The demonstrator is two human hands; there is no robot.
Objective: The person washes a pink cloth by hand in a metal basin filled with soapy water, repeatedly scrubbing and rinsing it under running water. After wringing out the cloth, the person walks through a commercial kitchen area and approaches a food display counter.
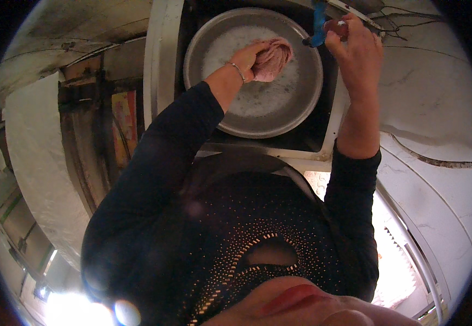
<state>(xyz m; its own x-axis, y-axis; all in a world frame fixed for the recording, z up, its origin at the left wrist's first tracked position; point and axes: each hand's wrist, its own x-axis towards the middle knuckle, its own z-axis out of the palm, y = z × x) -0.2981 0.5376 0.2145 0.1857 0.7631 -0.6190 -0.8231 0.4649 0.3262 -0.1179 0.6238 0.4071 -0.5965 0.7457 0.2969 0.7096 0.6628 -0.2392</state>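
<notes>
My left hand [247,58] is closed around a bunched pink cloth [271,61] over a wide round metal basin [307,103]. Cloudy, foamy water [236,92] lies in the basin, and I cannot tell whether the cloth touches it. Beyond the basin's right rim, my right hand [360,51] is raised beside a blue tap [318,24]. Its thumb and fingers are curled round a small reddish-brown thing whose kind I cannot make out. Whether that thing is joined to the tap does not show.
The basin sits in a dark, square metal sink [331,127]. A pale wall [429,92] rises on the right, with loose dark cables [404,20] at the top. On the left hangs a whitish sheet [40,146], near a red and yellow panel [123,122].
</notes>
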